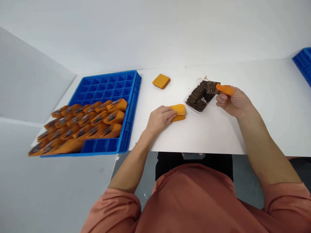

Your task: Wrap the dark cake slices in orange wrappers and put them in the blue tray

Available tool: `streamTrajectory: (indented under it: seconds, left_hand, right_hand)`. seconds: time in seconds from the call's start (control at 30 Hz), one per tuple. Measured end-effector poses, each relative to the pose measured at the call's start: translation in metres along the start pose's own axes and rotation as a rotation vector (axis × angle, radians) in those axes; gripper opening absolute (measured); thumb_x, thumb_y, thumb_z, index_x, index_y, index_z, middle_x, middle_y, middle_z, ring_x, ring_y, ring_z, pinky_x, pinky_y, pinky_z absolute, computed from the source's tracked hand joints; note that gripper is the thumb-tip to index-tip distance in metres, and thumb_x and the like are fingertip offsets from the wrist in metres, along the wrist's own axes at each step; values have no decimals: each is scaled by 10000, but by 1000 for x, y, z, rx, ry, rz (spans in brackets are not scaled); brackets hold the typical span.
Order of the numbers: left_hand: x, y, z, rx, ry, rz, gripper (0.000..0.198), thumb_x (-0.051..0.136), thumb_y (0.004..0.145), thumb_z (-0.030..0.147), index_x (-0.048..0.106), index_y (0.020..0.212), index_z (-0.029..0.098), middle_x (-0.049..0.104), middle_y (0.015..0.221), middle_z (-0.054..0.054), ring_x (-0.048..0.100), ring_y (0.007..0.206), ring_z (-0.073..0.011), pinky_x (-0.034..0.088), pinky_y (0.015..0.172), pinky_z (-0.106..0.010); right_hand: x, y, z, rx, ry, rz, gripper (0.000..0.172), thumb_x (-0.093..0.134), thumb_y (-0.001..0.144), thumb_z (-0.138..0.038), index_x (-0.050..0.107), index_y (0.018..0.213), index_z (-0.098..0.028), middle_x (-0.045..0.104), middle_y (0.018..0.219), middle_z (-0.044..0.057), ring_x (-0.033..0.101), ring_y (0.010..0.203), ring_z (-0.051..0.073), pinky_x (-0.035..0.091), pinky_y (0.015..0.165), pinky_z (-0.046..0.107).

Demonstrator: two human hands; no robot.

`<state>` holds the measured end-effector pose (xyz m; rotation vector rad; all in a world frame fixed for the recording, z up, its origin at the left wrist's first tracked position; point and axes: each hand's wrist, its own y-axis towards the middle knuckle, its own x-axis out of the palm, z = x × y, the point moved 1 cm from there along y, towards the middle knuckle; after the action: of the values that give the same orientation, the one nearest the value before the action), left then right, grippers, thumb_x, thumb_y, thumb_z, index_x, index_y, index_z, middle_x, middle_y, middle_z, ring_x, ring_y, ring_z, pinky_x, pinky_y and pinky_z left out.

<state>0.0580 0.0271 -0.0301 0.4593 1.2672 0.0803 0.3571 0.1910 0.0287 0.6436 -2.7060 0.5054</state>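
Note:
My left hand is closed on the left end of an orange-yellow fabric pouch lying on the table; its two layers part a little on the right side. With my right hand I pinch a dark brown, mottled flat square piece. An orange finger cover sits on one finger of that hand. The piece is held over the upper right of a clear plastic tray, where several similar dark flat pieces stand packed in rows.
A small stack of orange-yellow squares lies at the back. To the left, a blue divided crate holds several orange pouches with dark contents. Another blue crate is at the far right. A white wall rises behind the table.

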Motion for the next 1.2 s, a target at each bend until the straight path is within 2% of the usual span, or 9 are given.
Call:
streamTrajectory:
  seconds: [0.1,0.2,0.27,0.43,0.67,0.77,0.9,1.07,1.2]
  left_hand:
    - [-4,1,0,19,-58,-20,335,618,1097,465,865,1101,238,832,1068,-108,746,999,-269,615,875,-426]
    - [-15,1,-1,45,-187,-124,366,749,997,474,830,1254,226,787,1355,-135,734,1253,-324,605,1097,-502]
    - [-24,2,-4,36,-263,-209,414,751,960,394,799,1334,224,736,1485,-133,715,1340,-333,581,1177,-518]
    - [-39,10,-6,53,-271,-355,413,672,967,295,787,1363,261,737,1519,-83,721,1358,-314,579,1196,-516]
    - [-35,14,-5,110,-130,-378,629,698,904,279,678,1529,209,582,1690,-144,587,1527,-377,478,1290,-596]
    - [-32,11,-7,129,-109,-353,549,614,978,272,689,1517,202,625,1651,-137,626,1502,-350,512,1263,-569]
    - [-34,11,-8,127,-89,-325,377,563,1095,407,814,1327,248,774,1463,-93,760,1297,-328,606,1115,-517]
    - [-40,18,-8,133,-127,-358,366,542,1118,445,852,1221,280,835,1336,-57,796,1206,-282,602,1102,-450]
    - [-40,19,-4,96,-123,-353,385,550,1097,430,836,1276,245,828,1334,-96,784,1208,-295,600,1102,-458]
  right_hand:
    - [7,4,-4,15,8,-24,396,919,829,-219,544,703,-230,395,577,-59,340,544,91,335,479,217]
    - [10,6,-6,21,12,-47,429,895,879,-192,513,687,-230,386,581,-57,352,538,88,337,482,229]
    - [9,7,-6,32,15,-42,429,867,913,-182,507,686,-233,388,579,-53,361,537,93,343,483,243]
    - [6,7,-7,63,-8,-4,505,859,953,-267,437,676,-244,370,568,-47,350,525,112,357,484,289]
    - [3,7,-4,52,-12,17,505,838,985,-325,432,695,-247,383,587,-46,355,539,113,376,510,292]
    - [4,7,-4,67,-4,19,494,821,1002,-284,439,692,-241,377,592,-47,362,541,105,362,510,279]
    - [6,7,-5,60,-35,19,549,845,991,-304,400,678,-234,382,591,-49,369,530,97,370,513,278]
    - [4,7,-4,57,16,-22,526,834,991,-265,419,669,-228,406,592,-44,380,533,93,383,509,274]
    - [5,8,-2,51,-3,-19,536,860,971,-261,422,664,-227,399,597,-41,382,538,93,373,503,265]
